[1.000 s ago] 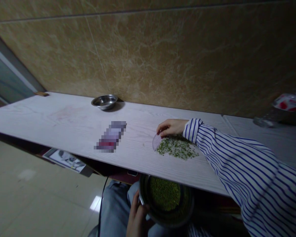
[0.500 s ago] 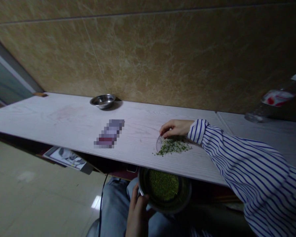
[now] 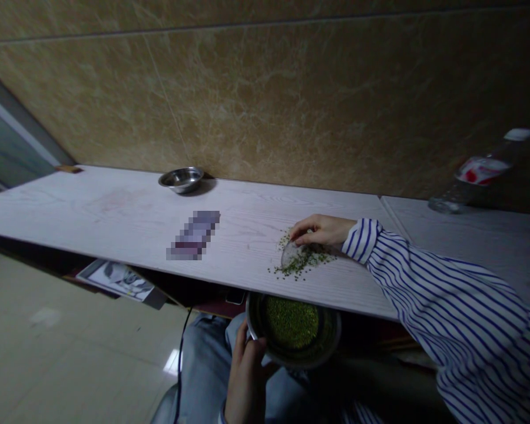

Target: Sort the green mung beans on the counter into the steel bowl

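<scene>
My left hand grips the left rim of a metal bowl, its thumb over the edge. The bowl is at my lap below the table's front edge, with small green beans inside that look like mung beans. On the white table, my right hand is closed on a clear, round, thin-edged piece, perhaps a plastic lid or shallow dish; its kind is unclear. This piece is tilted among scattered green beans. My fingers cover its upper part.
A small steel bowl stands near the wall at the left. In front of it lies a pixelated flat object. A clear bottle with a red and white label is at the right. Below the tabletop, an open drawer juts out.
My right hand and the clear piece have shifted slightly right across the beans. More beans now show behind and left of the piece. My left hand still holds the bowl.
</scene>
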`<state>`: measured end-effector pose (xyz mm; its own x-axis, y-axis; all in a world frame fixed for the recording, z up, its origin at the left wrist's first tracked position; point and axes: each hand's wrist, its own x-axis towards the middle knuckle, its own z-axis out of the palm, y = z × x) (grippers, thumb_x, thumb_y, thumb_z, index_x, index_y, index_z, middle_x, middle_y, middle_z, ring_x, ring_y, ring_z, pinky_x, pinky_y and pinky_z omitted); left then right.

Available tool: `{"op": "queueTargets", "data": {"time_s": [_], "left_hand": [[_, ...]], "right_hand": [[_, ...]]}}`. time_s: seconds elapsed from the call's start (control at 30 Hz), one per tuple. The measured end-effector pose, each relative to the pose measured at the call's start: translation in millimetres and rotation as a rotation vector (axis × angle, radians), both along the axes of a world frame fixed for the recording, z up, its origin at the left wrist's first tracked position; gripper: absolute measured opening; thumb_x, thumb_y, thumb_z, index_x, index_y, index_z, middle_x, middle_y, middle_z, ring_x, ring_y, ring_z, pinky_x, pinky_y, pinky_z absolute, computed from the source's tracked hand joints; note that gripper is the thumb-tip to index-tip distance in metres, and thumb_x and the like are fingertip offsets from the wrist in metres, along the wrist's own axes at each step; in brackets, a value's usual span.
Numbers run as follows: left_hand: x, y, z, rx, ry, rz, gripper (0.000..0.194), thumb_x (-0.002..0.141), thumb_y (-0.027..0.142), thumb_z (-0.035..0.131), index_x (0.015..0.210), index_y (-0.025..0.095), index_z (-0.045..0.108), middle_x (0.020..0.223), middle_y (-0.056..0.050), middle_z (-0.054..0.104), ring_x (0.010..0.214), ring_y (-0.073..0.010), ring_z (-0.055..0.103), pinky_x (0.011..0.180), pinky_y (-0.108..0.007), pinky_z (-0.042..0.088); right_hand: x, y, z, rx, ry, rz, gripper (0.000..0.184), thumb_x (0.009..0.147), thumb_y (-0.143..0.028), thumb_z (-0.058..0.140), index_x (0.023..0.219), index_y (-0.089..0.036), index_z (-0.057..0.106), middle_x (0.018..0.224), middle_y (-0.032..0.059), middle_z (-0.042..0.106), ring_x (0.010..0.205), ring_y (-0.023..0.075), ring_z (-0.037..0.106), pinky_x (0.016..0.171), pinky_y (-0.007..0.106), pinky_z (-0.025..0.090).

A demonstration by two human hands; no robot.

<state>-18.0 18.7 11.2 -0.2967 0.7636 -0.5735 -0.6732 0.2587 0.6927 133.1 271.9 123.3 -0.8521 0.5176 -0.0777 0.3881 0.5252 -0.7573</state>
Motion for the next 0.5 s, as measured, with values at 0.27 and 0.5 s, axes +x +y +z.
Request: {"op": "queueTargets", "data": {"time_s": [0.27,0.5], "left_hand": [[1.2,-4.3,0.9,0.037,-0.015,-0.062,0.063,0.077,0.03,0.056,0.138,0.028,0.041,0.128,-0.008,0.055,0.103,-0.023,0.053,0.075,-0.033,0.051],[5.0,-4.7,1.0,0.023,0.008,-0.047,0.064,0.075,0.031,0.057,0.137,0.031,0.043,0.125,-0.005,0.058,0.105,-0.0229,0.054,0.072,-0.03,0.05]], "right_hand": [[15.5,-20.4,-3.0,0.101,0.124,-0.187,0.02,0.08,-0.029,0.063,0.096,-0.02,0.072,0.096,0.0049,0.075,0.092,0.0188,0.067,0.086,0.036,0.05],[39.7,-56.9,-18.7,0.387,0.209,-0.483,0.027,0.085,-0.032,0.057,0.104,-0.02,0.071,0.099,0.007,0.075,0.087,0.0203,0.067,0.07,0.032,0.052]]}}
